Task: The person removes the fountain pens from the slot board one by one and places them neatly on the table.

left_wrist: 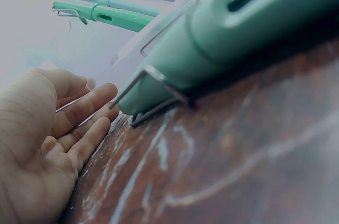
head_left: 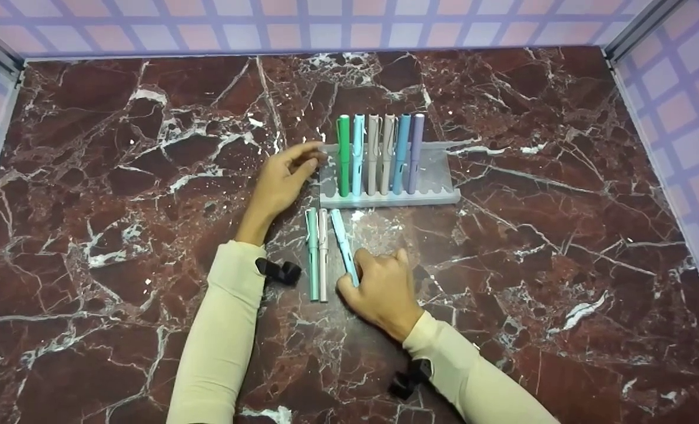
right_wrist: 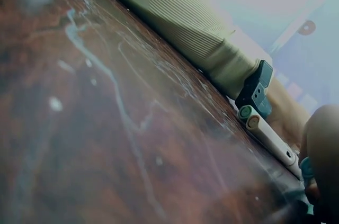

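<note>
My right hand (head_left: 384, 288) pinches the lower end of a light blue pen (head_left: 342, 238), which lies slanted on the table in front of the rack. In the right wrist view only part of that hand shows, at the right edge. The fingertips of my left hand (head_left: 284, 179) are right at the left end of a clear pen rack (head_left: 437, 171); the fingers are loosely bent with nothing between them. Side by side below that hand lie a teal green pen (head_left: 313, 259) and a pale pink pen (head_left: 324, 259). The teal pen looms close in the left wrist view.
Standing in the rack's left and middle slots are a green pen (head_left: 344, 156), another light blue pen (head_left: 358, 156), two grey-beige pens, a blue pen (head_left: 402, 156) and a purple pen (head_left: 416, 156). Notches at the right end hold no pens. Checkered walls (head_left: 349, 23) border the marbled table (head_left: 561, 294).
</note>
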`<state>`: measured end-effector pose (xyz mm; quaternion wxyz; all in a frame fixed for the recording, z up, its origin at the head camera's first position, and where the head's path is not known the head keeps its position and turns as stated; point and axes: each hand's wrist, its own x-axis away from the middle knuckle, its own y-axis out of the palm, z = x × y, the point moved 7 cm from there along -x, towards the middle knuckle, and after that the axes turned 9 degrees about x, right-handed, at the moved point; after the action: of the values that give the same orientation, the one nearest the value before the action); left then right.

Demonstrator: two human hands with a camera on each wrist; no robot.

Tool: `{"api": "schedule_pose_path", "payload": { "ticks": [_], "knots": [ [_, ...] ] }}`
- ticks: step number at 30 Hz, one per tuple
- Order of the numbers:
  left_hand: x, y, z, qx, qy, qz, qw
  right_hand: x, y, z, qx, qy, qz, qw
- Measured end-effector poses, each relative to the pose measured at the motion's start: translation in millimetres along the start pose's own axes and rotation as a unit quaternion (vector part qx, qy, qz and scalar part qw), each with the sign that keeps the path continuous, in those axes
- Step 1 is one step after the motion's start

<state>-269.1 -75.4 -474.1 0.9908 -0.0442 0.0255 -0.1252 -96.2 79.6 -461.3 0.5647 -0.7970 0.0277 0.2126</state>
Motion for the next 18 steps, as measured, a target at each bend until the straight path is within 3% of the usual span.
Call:
{"api": "schedule_pose_path", "payload": {
  "ticks": [8, 18],
  "knots": [
    [-0.1, 2.3, -1.6, 0.012, -0.008, -0.002, 0.9999, 1.0, 1.6, -2.1, 0.039, -0.021, -0.002, 0.999],
    [-0.1, 0.7, -0.4, 0.013, -0.002, -0.001, 0.9999, -0.3, 0.8, -3.8, 0.028, -0.03, -0.004, 0.9991]
  ]
}}
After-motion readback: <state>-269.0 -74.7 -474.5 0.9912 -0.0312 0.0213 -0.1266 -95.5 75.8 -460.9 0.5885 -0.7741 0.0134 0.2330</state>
